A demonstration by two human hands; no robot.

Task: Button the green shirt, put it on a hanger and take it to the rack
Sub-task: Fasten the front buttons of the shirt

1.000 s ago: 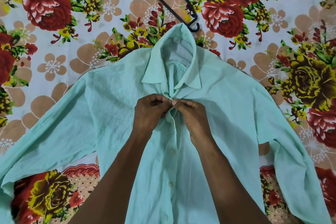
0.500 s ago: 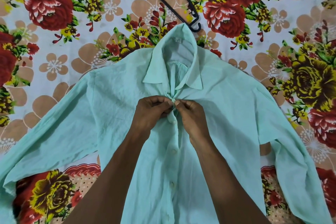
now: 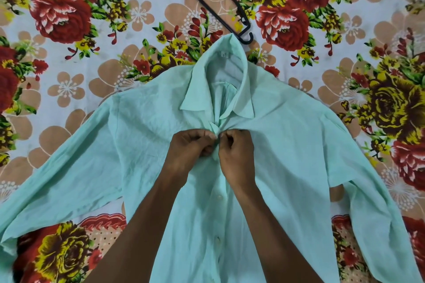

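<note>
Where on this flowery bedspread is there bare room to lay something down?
Bare bedspread shows at upper left, bordered by the green shirt's left sleeve and the black hanger. Another patch lies at upper right, between hanger and right sleeve. The middle is crowded: the left hand and right hand pinch the shirt front.

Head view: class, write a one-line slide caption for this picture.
Left hand and right hand pinch the green shirt below its collar; black hanger lies beyond on the floral sheet.
</note>
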